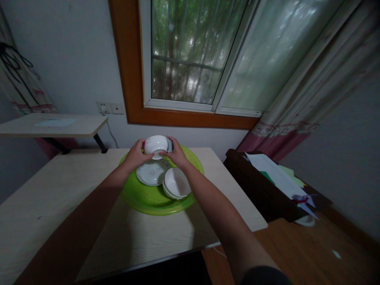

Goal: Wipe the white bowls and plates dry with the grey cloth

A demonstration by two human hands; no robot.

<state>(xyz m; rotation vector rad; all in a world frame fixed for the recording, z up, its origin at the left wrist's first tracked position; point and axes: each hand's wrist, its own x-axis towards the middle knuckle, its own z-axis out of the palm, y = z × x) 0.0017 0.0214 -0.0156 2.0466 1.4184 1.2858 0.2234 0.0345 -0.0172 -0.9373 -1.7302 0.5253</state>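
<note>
Both my hands grip one white bowl [156, 145], which is tilted above the far part of a round green tray [142, 202]. My left hand [138, 155] closes on its left side and my right hand [175, 152] on its right side, with the thumbs toward me. Just below the held bowl lies a pale plate [152, 174] on the tray. Nearer to me and to the right, a small stack of white bowls [177, 183] leans at a tilt, partly behind my right forearm. Something greyish shows between the held bowl and my right fingers; I cannot make it out.
The tray rests on a light wooden table [74, 190]. A raised shelf [50, 124] stands at the back left. Right of the table is a dark cabinet [261, 190] with papers [276, 174] on it. A window [190, 59] is behind.
</note>
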